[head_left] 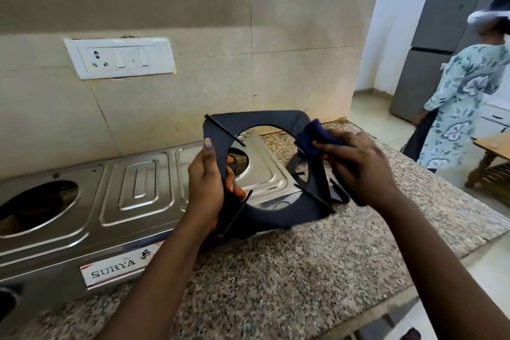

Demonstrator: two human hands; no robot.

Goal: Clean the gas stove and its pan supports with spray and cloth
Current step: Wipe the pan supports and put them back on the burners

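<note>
Gas stove, a stainless-steel two-burner unit with a "SURYA" label on its front, sits on the speckled granite tabletop against a beige tiled wall; both burner openings are uncovered. A dark square metal pan support with a round central opening is held tilted above the stove's right end. The left hand grips its left edge, thumb on the near face and fingers curled round behind. The right hand pinches a folded dark blue cloth against the support's right edge. A second dark pan support lies flat on the tabletop just right of the stove. A white switch-and-socket plate is fixed on the wall. At far right stand a person in a floral garment and a grey refrigerator.
</note>
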